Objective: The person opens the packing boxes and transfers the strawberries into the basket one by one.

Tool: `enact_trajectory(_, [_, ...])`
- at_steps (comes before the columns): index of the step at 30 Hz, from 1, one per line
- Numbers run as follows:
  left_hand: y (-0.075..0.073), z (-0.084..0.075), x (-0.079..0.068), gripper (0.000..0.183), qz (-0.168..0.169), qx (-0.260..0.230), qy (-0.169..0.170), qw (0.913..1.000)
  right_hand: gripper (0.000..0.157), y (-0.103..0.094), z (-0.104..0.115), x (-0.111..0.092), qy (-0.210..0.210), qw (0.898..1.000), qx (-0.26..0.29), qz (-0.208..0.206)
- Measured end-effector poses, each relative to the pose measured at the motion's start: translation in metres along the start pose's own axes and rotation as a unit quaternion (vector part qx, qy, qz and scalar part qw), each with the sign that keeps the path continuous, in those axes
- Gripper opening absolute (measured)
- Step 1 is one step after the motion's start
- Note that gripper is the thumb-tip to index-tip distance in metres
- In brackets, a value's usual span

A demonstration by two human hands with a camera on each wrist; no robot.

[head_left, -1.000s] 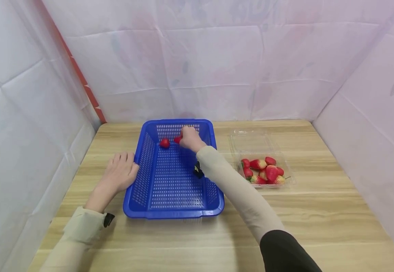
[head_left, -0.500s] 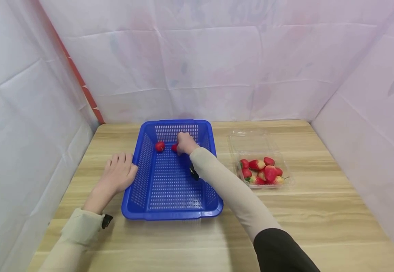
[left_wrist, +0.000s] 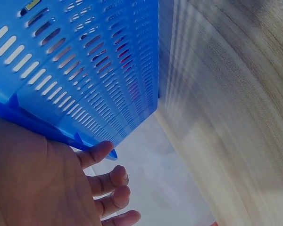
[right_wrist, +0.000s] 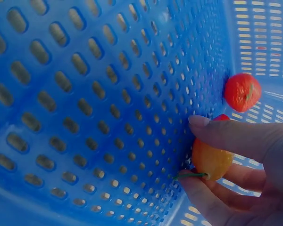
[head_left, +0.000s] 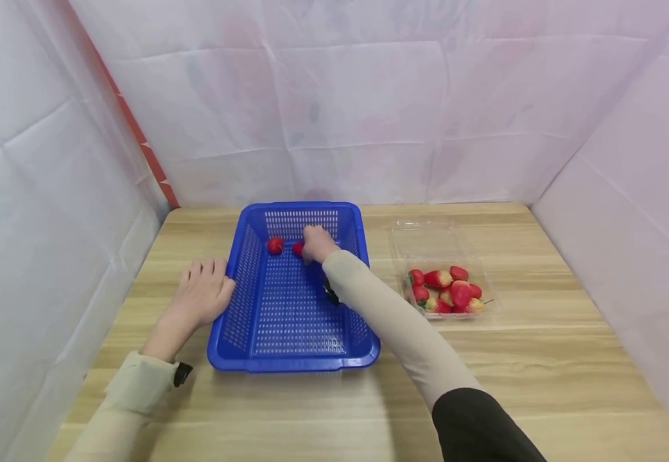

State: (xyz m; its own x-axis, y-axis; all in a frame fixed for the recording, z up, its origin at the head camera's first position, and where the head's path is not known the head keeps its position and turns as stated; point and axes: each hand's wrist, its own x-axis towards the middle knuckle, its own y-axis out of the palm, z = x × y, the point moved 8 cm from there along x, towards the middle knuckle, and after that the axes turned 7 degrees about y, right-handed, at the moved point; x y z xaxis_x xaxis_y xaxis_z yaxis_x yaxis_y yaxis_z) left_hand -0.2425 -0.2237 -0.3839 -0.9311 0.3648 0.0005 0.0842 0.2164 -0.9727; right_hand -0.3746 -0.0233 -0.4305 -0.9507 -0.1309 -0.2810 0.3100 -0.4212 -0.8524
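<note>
Inside the blue basket [head_left: 300, 364], my right hand [head_left: 317, 245] holds a strawberry [right_wrist: 210, 160] between thumb and fingers, low near the basket floor. Its stem end is orange-yellow with a thin green stem, and its red tip is partly behind the thumb. Just left of it in the head view lies another red strawberry [head_left: 275, 245], near the far left corner. My left hand [head_left: 204, 292] rests at the basket's left rim with relaxed fingers. In the left wrist view one finger touches that rim [left_wrist: 111, 153], while the other fingers stay free, slightly bent.
To the right of the basket, an open clear plastic box [head_left: 487, 298] holds several strawberries [head_left: 460, 294], its lid [head_left: 427, 240] folded back behind it. Everything stands on a wood-grain table [head_left: 542, 359]. Pale sheets [head_left: 363, 115] surround the table at the back and sides.
My right hand has moved down and slightly left with its strawberry toward the basket floor. The other strawberry in the basket has shifted slightly and turned. My left hand has stayed at the rim.
</note>
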Motion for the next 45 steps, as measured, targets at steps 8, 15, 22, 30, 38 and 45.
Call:
enact_trajectory(8, [0.002,0.002,0.000,0.024,0.003,0.002,-0.003,1.0000,0.041,0.002,0.000,0.001,-0.001,1.000,-0.009,0.001])
enact_trajectory(15, [0.003,0.002,0.001,0.026,-0.001,0.002,-0.002,1.0000,0.040,0.003,0.000,0.000,0.002,1.000,-0.007,0.006])
enact_trajectory(22, [0.005,0.004,0.003,0.025,-0.004,-0.001,-0.002,1.0000,0.036,-0.006,0.003,-0.003,-0.014,1.000,-0.009,0.004])
enact_trajectory(30, [0.002,0.005,0.006,0.026,0.000,-0.006,-0.003,1.0000,0.040,-0.032,0.007,-0.013,-0.009,1.000,0.003,0.012])
enact_trajectory(38, [0.003,0.005,0.006,0.027,0.005,-0.006,-0.004,1.0000,0.038,-0.067,0.011,-0.026,-0.006,0.999,0.022,-0.026])
enact_trajectory(45, [0.003,0.005,0.007,0.027,0.001,-0.009,-0.001,1.0000,0.043,-0.101,0.004,-0.039,-0.025,0.996,0.062,-0.066])
